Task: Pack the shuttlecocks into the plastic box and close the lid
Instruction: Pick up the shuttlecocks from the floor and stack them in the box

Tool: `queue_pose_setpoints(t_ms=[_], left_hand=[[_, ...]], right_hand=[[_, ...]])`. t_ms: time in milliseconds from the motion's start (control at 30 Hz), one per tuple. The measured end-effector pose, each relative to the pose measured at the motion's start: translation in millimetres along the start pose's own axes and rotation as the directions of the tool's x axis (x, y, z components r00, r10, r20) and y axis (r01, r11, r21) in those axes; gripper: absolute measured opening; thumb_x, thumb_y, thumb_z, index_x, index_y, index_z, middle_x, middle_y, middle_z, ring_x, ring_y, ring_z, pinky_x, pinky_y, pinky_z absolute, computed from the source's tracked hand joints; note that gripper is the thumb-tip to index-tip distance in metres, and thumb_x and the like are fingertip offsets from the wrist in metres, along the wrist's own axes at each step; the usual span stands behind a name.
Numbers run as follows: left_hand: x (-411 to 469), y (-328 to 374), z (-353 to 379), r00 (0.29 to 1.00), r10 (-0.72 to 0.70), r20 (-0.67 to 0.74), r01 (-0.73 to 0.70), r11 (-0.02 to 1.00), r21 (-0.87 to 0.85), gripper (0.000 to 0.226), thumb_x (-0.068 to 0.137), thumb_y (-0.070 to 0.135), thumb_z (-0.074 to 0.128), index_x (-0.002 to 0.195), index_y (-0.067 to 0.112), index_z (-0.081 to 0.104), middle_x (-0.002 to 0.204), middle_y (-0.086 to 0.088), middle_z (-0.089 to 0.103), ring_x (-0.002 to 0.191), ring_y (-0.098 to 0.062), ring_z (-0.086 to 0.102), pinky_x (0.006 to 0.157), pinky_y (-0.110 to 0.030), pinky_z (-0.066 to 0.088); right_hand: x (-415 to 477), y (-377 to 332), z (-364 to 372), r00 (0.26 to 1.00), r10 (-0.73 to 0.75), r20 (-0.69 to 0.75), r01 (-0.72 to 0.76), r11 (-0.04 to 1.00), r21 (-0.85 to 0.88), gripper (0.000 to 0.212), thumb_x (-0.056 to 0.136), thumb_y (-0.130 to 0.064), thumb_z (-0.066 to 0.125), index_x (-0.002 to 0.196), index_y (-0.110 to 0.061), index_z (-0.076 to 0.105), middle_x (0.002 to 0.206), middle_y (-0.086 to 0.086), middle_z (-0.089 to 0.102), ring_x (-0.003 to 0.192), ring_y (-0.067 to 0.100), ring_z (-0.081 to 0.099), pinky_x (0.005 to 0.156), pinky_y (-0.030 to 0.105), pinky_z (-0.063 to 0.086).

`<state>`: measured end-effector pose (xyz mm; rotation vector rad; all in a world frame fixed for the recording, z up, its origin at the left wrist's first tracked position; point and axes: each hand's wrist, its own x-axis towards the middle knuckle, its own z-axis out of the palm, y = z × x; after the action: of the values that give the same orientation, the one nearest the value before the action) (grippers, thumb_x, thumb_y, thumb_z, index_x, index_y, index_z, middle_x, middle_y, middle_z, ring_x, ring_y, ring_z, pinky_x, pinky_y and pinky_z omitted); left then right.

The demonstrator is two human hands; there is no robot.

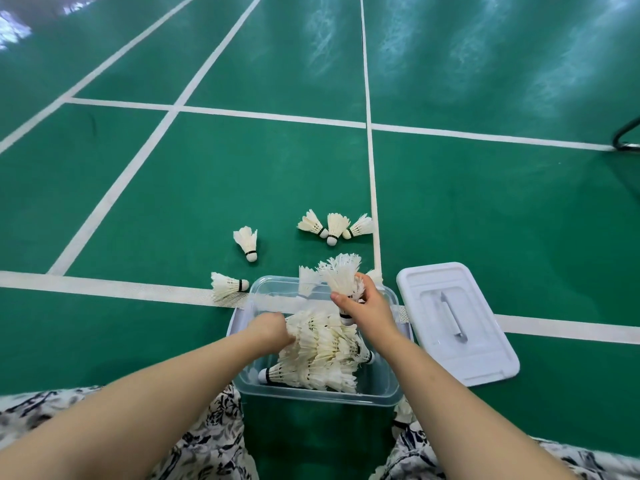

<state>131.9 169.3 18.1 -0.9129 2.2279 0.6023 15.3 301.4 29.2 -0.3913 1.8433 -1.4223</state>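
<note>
A clear plastic box [311,393] stands on the green court floor in front of my knees, holding a pile of several white feather shuttlecocks [322,355]. My right hand [367,306] grips a shuttlecock [341,275] over the box's far side, feathers up. My left hand [272,329] reaches into the box's left side and touches the pile; its fingers are hidden among the feathers. Loose shuttlecocks lie on the floor beyond: one [227,285] by the box's left corner, one [247,243] farther out, three together [334,227]. The white lid [453,323] lies flat to the right.
White court lines cross the green floor [502,209] around the box. A black metal frame [627,136] shows at the right edge. My patterned skirt [207,441] covers my knees on both sides of the box.
</note>
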Motion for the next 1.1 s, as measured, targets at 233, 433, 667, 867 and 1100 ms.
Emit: queue_pose_setpoints(t_ms=[233, 433, 667, 867, 1100], left_hand=[[-17.6, 17.3, -58.2, 0.969, 0.248, -0.007, -0.248, 0.969, 0.007, 0.086, 0.08, 0.045, 0.068, 0.146, 0.016, 0.021, 0.142, -0.009, 0.047, 0.126, -0.027, 0.049, 0.103, -0.033, 0.039], [-33.1, 26.6, -58.9, 0.911, 0.323, -0.255, -0.412, 0.725, -0.553, 0.054, 0.074, 0.011, 0.07, 0.12, 0.021, 0.042, 0.09, 0.008, 0.06, 0.078, -0.013, 0.06, 0.073, -0.025, 0.048], [-31.4, 11.1, -62.1, 0.912, 0.335, -0.235, -0.405, 0.653, -0.64, 0.046, 0.077, -0.003, 0.061, 0.11, 0.028, 0.051, 0.082, -0.002, 0.056, 0.063, -0.017, 0.051, 0.062, -0.028, 0.046], [-28.3, 0.6, -64.0, 0.911, 0.317, -0.262, -0.388, 0.875, -0.29, 0.051, 0.076, 0.006, 0.064, 0.122, 0.022, 0.05, 0.098, -0.002, 0.062, 0.08, -0.018, 0.055, 0.071, -0.027, 0.045], [-13.7, -13.9, -66.0, 0.92, 0.289, -0.264, -0.276, 0.957, 0.084, 0.06, 0.079, 0.001, 0.048, 0.134, 0.024, 0.037, 0.094, -0.009, 0.058, 0.082, -0.024, 0.05, 0.063, -0.035, 0.043]], right_hand=[[-5.0, -14.4, 11.5, 1.0, -0.018, -0.022, 0.02, 0.997, 0.079, 0.043, 0.084, -0.02, 0.068, 0.122, -0.022, 0.046, 0.089, -0.007, 0.062, 0.075, 0.009, 0.059, 0.067, 0.026, 0.051], [-18.1, -35.7, 31.0, 0.996, -0.066, 0.052, 0.062, 0.995, 0.074, 0.034, 0.088, -0.019, 0.063, 0.116, -0.022, 0.044, 0.1, -0.006, 0.061, 0.084, 0.002, 0.057, 0.061, 0.01, 0.046], [-25.6, -44.8, 25.8, 0.993, -0.111, -0.031, 0.104, 0.981, -0.161, 0.074, 0.084, -0.035, 0.066, 0.143, -0.019, 0.024, 0.128, -0.001, 0.045, 0.105, 0.013, 0.05, 0.088, 0.026, 0.041], [-22.8, -47.3, 19.8, 0.943, -0.316, -0.105, 0.242, 0.866, -0.437, 0.021, 0.082, -0.032, 0.067, 0.102, -0.03, 0.059, 0.115, -0.008, 0.04, 0.115, 0.014, 0.041, 0.096, 0.032, 0.037], [-20.5, -34.2, 25.3, 0.97, -0.227, -0.084, 0.176, 0.901, -0.397, 0.014, 0.084, -0.022, 0.064, 0.07, -0.02, 0.062, 0.084, -0.002, 0.054, 0.08, 0.011, 0.05, 0.074, 0.026, 0.036]])
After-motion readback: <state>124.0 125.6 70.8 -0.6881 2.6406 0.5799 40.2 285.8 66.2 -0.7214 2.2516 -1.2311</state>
